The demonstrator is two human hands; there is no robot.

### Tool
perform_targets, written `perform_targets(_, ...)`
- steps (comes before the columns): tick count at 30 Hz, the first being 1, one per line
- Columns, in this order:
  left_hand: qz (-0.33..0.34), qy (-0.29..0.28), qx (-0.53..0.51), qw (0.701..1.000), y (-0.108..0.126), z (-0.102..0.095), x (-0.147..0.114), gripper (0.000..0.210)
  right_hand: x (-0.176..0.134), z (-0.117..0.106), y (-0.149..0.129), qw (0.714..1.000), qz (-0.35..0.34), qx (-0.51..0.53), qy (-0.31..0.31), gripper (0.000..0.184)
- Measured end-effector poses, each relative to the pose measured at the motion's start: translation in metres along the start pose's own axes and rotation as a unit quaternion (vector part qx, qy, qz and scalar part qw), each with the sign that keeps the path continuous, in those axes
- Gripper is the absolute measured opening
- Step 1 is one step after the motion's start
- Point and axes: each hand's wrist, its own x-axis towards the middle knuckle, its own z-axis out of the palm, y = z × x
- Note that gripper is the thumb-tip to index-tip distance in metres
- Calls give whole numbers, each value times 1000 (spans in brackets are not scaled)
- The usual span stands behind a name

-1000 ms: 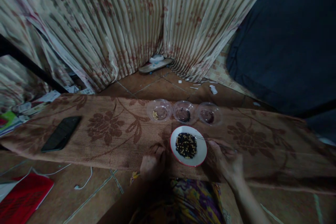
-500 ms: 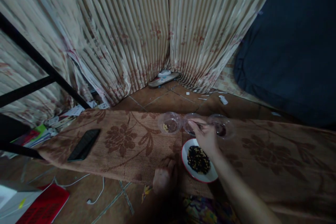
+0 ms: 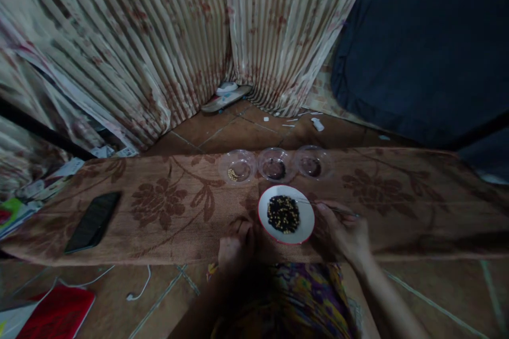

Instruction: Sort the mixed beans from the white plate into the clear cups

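Observation:
My right hand [image 3: 347, 233] is closed around thin metal tweezers [image 3: 305, 201], whose tips reach over the right side of a white bowl [image 3: 305, 226] with a red rim. A heap of dark and pale yellow beans [image 3: 283, 214] lies mixed in the bowl. My left hand [image 3: 234, 248] rests at the table's near edge, left of the bowl, its fingers curled with nothing visible in them. Behind the bowl stand three clear plastic cups in a row. Some yellow beans [image 3: 233, 174] are in the left cup [image 3: 243, 168]; the middle cup [image 3: 274, 165] and right cup [image 3: 313, 163] hold small dark contents.
A brown flowered cloth [image 3: 191, 233] covers the low table. Toward its left end lies a black phone [image 3: 93, 221]. Striped curtains [image 3: 167, 37] hang behind, a slipper [image 3: 226, 98] beneath them. A white earphone cable [image 3: 139, 288] and a red item [image 3: 63, 310] lie on the floor.
My right hand has moved from over the middle cup back to the right of the bowl, tweezer tips now at the beans. My left hand stays by the table edge. The view has shifted.

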Motion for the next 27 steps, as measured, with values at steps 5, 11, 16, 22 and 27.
perform_targets(5,11,5,0,1000,-2,1,1,19,-13,-13,14,997,-8,-59,-49,33)
perform_targets(11,14,-5,1,1000,-2,1,1,18,-12,-11,0,989,-67,-96,-86,31)
perform_targets(16,7,-8,3,1000,-2,1,0,16,-11,-7,-1,990,-62,-97,-86,32)
perform_targets(22,9,-3,-8,1000,0,0,1,18,-11,-7,-1,988,-73,-102,-88,32)
perform_targets(27,3,1,-5,1000,0,0,0,18,-11,-6,2,987,-70,-107,-94,30)
